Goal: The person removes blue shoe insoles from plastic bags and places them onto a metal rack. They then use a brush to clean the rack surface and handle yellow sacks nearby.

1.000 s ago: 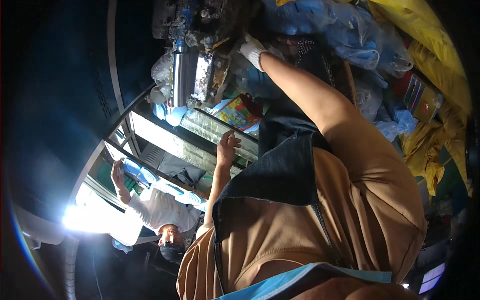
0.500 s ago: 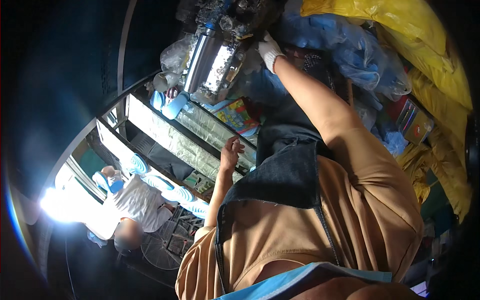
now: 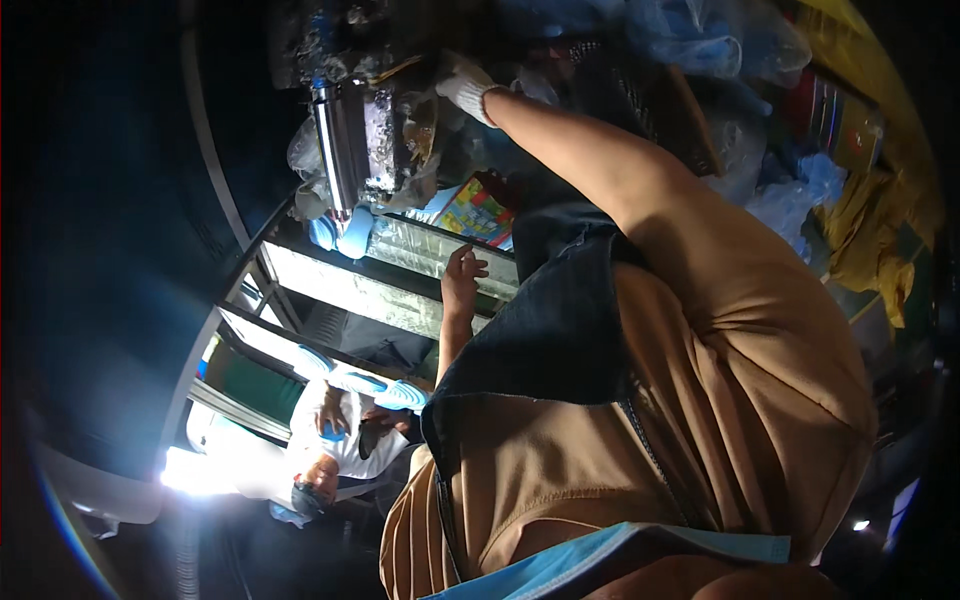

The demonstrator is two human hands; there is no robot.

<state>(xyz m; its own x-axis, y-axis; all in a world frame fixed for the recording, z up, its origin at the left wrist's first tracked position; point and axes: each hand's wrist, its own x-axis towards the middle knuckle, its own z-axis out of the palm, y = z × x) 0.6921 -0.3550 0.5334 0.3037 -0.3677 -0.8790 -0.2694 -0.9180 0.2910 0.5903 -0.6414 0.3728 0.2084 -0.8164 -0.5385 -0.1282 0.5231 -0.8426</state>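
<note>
My left hand (image 3: 463,278), bare, hovers above a pale, film-covered board (image 3: 410,248) with its fingers loosely bent and apart, and nothing shows in it. My right hand (image 3: 467,88) wears a white knitted glove and reaches toward the dark far area. Its fingertips fade into shadow, so what they touch cannot be made out. Left of the glove stands a shiny metal cylinder (image 3: 335,150) among clear plastic wrap and dark, cluttered parts. Two light-blue sole-shaped pieces (image 3: 352,236) lie just below the cylinder. A brightly coloured printed packet (image 3: 474,212) sits between the two hands.
Several blue-and-white soles (image 3: 358,381) line a pale strip (image 3: 350,291) on the left. Beyond it a person (image 3: 350,440) in a white top works with both hands near the bright lamp (image 3: 205,470). Blue plastic bags (image 3: 685,30) and yellow sheeting (image 3: 865,230) crowd the right.
The view has turned, so the scene has shifted. My gloved right hand appears farther left, still reaching far. My left hand keeps nearly the same pose. The other person's hands are now raised to the chest.
</note>
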